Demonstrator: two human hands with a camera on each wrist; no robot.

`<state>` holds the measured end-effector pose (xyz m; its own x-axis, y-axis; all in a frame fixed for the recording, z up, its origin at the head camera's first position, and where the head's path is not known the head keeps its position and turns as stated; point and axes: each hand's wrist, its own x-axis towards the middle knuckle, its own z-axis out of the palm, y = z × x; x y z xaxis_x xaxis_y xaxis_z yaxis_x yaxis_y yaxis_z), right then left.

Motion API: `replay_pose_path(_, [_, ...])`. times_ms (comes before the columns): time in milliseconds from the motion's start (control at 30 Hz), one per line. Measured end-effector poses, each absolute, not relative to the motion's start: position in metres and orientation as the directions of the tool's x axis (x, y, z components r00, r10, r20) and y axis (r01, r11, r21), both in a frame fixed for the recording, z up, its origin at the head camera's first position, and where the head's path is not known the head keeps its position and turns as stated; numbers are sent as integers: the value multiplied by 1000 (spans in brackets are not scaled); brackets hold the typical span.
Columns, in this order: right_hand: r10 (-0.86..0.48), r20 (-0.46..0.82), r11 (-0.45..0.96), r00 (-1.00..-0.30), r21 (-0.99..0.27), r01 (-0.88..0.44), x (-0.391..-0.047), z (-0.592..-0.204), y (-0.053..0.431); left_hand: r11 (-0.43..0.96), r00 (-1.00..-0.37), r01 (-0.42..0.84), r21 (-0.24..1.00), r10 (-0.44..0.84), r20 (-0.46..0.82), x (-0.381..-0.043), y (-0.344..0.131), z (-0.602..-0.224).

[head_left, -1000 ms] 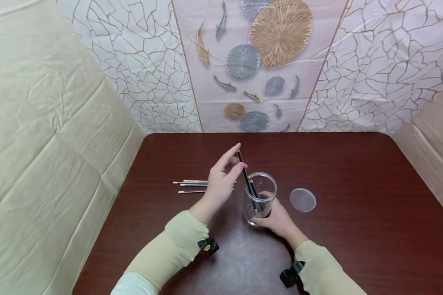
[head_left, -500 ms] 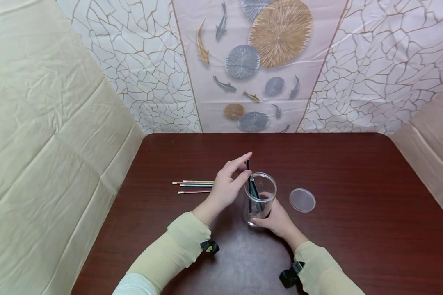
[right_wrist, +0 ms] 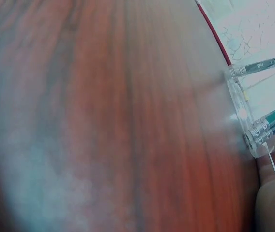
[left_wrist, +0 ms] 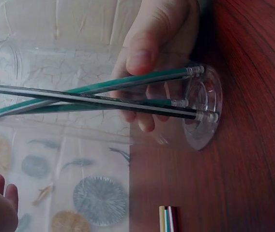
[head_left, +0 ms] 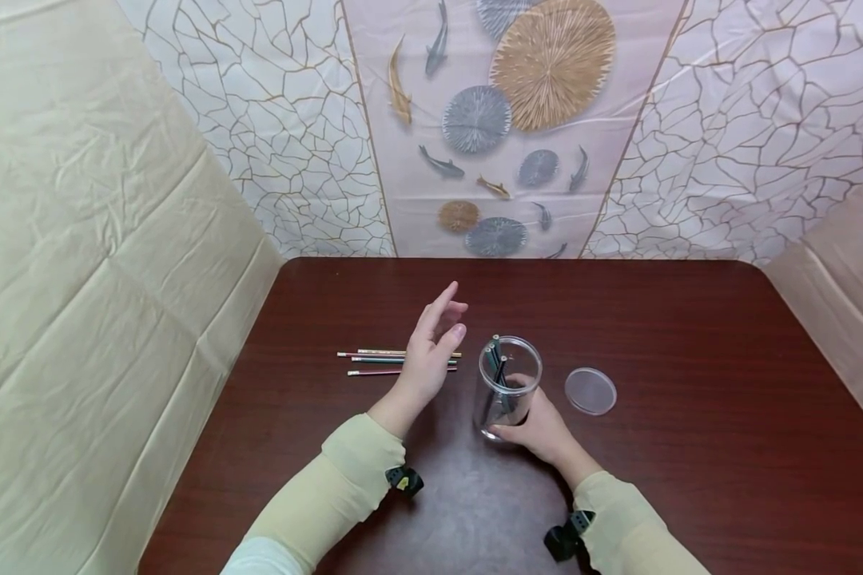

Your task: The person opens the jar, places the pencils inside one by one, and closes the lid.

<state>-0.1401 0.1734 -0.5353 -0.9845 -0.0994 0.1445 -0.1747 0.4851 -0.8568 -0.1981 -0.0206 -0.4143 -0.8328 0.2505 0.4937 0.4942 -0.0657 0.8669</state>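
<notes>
A clear, tall jar (head_left: pixel 528 367) stands on the table, and my right hand (head_left: pixel 542 427) grips its lower side with thumb and fingers around it. Inside lean a black-and-silver pencil (left_wrist: pixel 94 99) and two green pencils (left_wrist: pixel 166 74), eraser ends down at the base in the left wrist view. To the left of the jar, my left hand (head_left: pixel 424 355) is raised with fingers extended, holding nothing. Beneath and behind it in the head view lie several pencils (head_left: pixel 374 360), partly hidden by the hand. At the right wrist view's edge, the jar base (right_wrist: pixel 244 113) shows beside the fingers.
A round clear lid (head_left: pixel 590 391) lies flat to the right of the jar. The dark brown table (head_left: pixel 690 415) meets a patterned cloth backdrop (head_left: pixel 316 160) at its far edge, with pale cloth (head_left: pixel 115 319) hanging along the left side.
The black pencil held by my left hand has gone down into the jar and been let go. My left hand has drawn back leftward. My right hand keeps its hold on the jar.
</notes>
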Motion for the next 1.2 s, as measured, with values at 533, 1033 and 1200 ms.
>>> replay_pose_path(533, [-89,185,470,-979,-858,-205,-139,-536,172,-58,-844,482,874,236,481,-186,-28,-396])
replay_pose_path(1033, [-95,160,458,-983,-869,-186,-132,-515,166,-41,-857,461,887,239,456,-189,-29,-404])
replay_pose_path(1200, [-95,157,465,-983,-866,-184,-124,-492,160,-37,-858,461,887,238,456,-190,-30,-405])
